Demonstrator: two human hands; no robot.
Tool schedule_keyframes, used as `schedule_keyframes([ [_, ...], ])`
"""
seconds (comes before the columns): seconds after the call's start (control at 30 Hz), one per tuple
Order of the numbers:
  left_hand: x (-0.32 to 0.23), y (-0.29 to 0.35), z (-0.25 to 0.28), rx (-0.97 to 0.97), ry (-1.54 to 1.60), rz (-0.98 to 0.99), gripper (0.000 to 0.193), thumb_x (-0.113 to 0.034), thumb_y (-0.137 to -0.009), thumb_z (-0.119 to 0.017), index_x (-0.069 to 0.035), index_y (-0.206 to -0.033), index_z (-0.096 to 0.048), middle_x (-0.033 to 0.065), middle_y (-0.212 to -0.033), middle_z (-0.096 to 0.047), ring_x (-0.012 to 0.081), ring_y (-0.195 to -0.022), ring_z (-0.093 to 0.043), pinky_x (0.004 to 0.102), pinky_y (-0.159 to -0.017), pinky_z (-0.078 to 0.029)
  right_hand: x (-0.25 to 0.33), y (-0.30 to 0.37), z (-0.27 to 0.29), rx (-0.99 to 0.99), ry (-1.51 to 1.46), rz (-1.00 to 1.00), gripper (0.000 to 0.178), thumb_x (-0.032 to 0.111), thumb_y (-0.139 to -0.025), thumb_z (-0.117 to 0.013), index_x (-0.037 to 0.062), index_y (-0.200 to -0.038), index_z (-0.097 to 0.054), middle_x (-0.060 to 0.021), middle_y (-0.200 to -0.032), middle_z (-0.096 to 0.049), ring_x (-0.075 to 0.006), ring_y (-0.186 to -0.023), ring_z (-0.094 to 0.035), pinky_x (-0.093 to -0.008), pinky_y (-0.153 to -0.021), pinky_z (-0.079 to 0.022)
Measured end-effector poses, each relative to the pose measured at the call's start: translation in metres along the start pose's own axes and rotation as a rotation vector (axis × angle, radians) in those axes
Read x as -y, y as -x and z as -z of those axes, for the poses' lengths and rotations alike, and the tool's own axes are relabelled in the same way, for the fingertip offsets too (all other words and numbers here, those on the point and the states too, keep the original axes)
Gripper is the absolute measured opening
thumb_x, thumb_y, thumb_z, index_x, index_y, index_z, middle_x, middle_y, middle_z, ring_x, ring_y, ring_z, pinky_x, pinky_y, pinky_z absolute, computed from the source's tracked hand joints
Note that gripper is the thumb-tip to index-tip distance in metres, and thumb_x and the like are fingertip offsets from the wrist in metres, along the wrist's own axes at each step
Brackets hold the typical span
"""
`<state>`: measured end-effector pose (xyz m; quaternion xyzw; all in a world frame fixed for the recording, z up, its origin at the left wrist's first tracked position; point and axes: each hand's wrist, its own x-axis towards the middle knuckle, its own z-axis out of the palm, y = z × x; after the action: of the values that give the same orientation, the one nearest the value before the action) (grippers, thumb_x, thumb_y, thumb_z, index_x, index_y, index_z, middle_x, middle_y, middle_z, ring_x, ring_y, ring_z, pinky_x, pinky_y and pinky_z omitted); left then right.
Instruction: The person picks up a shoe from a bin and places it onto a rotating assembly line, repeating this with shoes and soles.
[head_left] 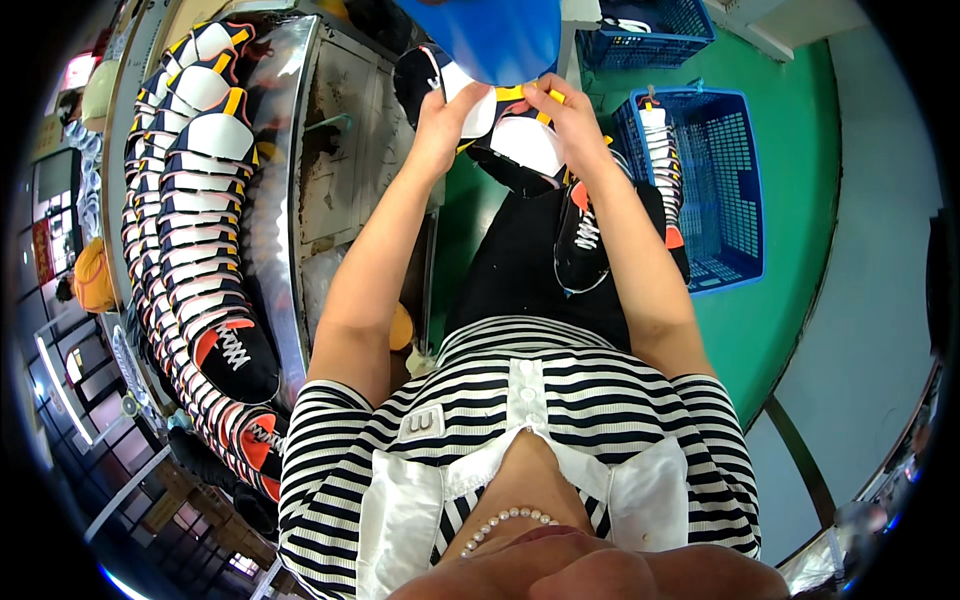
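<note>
My left hand grips a black and white shoe upper, thumb pressed on its white panel. My right hand is closed with its fingertips at a yellow strip between that upper and a second shoe upper. The second one hangs just below, its white panel facing me. A smooth blue surface sits right above my hands and hides part of the first upper. Beneath my right forearm, a black shoe upper with white laces and an orange lining lies over my lap.
Long nested rows of shoe uppers fill the left side beside a worn metal cabinet. At my right, a blue plastic basket stands on the green floor, with a nested row of uppers at its left. Another blue basket is farther back.
</note>
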<state>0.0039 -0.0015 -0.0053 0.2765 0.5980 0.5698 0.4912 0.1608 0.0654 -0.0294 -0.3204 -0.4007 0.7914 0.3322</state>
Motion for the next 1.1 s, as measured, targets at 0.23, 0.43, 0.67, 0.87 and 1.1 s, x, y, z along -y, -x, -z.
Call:
schedule_keyframes([
  [0.23, -0.007, -0.012, -0.019, -0.164, 0.263, 0.229, 0.031, -0.019, -0.09, -0.049, 0.004, -0.109, -0.056, 0.013, -0.102, -0.064, 0.0233, -0.092, -0.064, 0.0348, -0.079, -0.051, 0.018, -0.014, 0.013, 0.042, 0.123, -0.103, 0.022, 0.021, -0.088, -0.059, 0.0027, -0.075, -0.06, -0.0061, -0.069, -0.062, -0.0102, -0.06, -0.052, -0.0224, -0.059, -0.042],
  [0.43, -0.021, -0.008, -0.015, -0.272, 0.555, 0.346, 0.031, -0.02, -0.093, -0.044, 0.003, -0.113, -0.052, 0.0163, -0.108, -0.061, 0.027, -0.094, -0.063, 0.0382, -0.083, -0.05, 0.032, -0.023, 0.023, 0.024, 0.281, -0.081, 0.026, 0.024, -0.088, -0.058, 0.0005, -0.078, -0.063, -0.0047, -0.071, -0.062, -0.0107, -0.057, -0.053, -0.0238, -0.053, -0.042],
  [0.67, 0.024, 0.127, -0.011, -0.248, 0.214, 0.197, 0.039, -0.033, -0.093, -0.053, -0.001, -0.115, -0.051, 0.0086, -0.102, -0.063, 0.0164, -0.084, -0.062, 0.0323, -0.074, -0.05, 0.013, 0.028, 0.023, -0.34, 0.005, -0.182, 0.039, 0.041, -0.088, -0.061, 0.0028, -0.081, -0.057, -0.0031, -0.076, -0.056, -0.012, -0.064, -0.056, -0.024, -0.057, -0.046],
  [0.87, -0.004, 0.106, -0.029, -0.12, 0.187, 0.064, 0.037, -0.017, -0.081, -0.069, 0.0, -0.111, -0.056, 0.0076, -0.099, -0.063, 0.016, -0.086, -0.062, 0.0285, -0.074, -0.05, -0.025, 0.047, -0.032, -0.238, 0.233, 0.11, 0.03, 0.035, -0.089, -0.061, 0.0053, -0.086, -0.056, 0.001, -0.075, -0.05, -0.0076, -0.069, -0.041, -0.0223, -0.061, -0.034],
  [1.1, -0.016, 0.044, -0.001, -0.062, -0.098, -0.082, 0.033, -0.013, -0.077, -0.072, 0.0, -0.105, -0.06, 0.007, -0.097, -0.065, 0.0146, -0.085, -0.062, 0.0277, -0.074, -0.049, -0.005, 0.022, -0.024, -0.098, -0.038, 0.109, 0.013, 0.009, -0.087, -0.063, -0.0024, -0.092, -0.058, -0.0067, -0.083, -0.061, -0.0115, -0.068, -0.06, -0.0238, -0.065, -0.052],
])
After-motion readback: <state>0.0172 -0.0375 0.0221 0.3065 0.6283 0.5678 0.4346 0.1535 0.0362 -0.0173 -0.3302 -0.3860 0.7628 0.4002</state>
